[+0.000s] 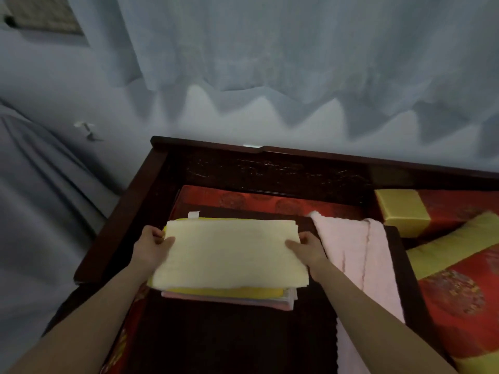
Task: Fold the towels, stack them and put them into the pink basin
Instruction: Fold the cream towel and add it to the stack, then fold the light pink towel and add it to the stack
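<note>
L hand [152, 248], R hand [307, 248] grip cream towel [229, 255] atop stack [229, 295].

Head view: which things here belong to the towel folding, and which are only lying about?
Job: cream towel, towel stack under it, pink towel, left hand and right hand gripping the cream towel.
Lying about: red cushion, yellow block, curtain.

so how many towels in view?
4 at least: cream towel on top, yellow towel beneath, folded pink towel lowest, unfolded pink towel at right. Layers may hide more.
</note>
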`<state>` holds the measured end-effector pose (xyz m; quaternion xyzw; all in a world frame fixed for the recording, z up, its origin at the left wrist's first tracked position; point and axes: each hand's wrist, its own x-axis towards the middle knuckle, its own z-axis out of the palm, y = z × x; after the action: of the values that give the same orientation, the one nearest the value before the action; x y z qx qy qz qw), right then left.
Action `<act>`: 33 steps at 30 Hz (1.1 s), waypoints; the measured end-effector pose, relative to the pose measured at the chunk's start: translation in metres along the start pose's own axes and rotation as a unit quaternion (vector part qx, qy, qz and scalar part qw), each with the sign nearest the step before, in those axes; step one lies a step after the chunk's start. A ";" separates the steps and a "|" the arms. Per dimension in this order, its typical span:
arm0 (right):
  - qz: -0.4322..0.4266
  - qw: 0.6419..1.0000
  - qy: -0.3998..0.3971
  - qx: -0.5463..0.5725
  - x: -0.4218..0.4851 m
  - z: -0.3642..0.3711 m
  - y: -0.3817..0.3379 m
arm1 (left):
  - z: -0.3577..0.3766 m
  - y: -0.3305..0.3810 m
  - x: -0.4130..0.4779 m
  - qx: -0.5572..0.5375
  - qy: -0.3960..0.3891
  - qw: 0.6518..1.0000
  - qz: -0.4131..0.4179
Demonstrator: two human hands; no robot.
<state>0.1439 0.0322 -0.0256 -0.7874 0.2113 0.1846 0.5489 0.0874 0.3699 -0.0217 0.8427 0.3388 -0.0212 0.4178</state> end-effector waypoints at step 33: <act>-0.047 0.908 -0.025 -0.415 -0.052 -0.222 0.196 | 0.281 0.054 -0.237 0.300 -0.434 0.547 0.650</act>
<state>0.0083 -0.2311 -0.0798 -0.9483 0.0650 0.2491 0.1856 0.0067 0.0142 -0.0913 0.7970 -0.5506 -0.2073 0.1367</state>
